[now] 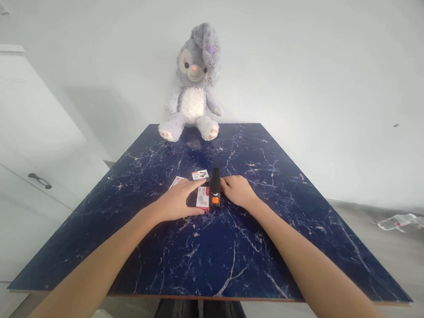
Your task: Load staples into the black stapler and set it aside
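Note:
A black stapler (215, 193) with an orange patch lies lengthwise in the middle of the dark blue marbled table (226, 249). My right hand (237, 190) rests against its right side, fingers curled toward it. My left hand (177, 201) lies flat beside a small red and white box (203, 198) left of the stapler, fingers stretched toward it. Another small box (200, 175) sits just behind, and a third (176, 181) peeks out at my left fingertips.
A grey plush rabbit (193, 85) sits at the table's far edge against the white wall. A white cabinet (15, 161) with a dark handle stands to the left. A clear plastic bottle (401, 222) lies on the floor at the right.

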Action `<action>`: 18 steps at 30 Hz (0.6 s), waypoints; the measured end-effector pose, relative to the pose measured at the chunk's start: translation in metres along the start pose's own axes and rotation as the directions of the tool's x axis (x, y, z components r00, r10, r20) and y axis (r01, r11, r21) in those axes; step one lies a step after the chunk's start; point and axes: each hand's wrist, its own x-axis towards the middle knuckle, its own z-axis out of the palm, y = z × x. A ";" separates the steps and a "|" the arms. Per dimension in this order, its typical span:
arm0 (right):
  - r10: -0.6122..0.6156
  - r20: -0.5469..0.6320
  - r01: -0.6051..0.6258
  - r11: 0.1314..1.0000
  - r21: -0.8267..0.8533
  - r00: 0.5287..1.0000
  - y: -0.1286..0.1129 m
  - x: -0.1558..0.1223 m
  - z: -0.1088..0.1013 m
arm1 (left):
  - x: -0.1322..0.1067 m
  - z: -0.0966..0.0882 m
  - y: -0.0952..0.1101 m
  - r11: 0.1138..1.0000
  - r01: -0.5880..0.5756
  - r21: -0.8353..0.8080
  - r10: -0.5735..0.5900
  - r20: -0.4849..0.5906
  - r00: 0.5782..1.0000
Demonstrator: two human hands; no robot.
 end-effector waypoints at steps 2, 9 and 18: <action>-0.001 -0.003 0.001 1.000 -0.001 1.000 0.000 0.000 0.001 | 0.000 0.000 0.000 1.000 -0.001 -0.002 0.001 -0.005 1.000; -0.018 -0.035 0.019 1.000 0.014 0.999 0.002 0.001 0.004 | 0.001 0.000 0.002 0.999 0.032 -0.022 -0.032 -0.017 0.999; -0.030 -0.035 0.031 0.999 0.012 0.999 0.003 0.002 0.005 | -0.003 -0.021 0.001 0.994 -0.094 0.047 0.099 -0.126 0.987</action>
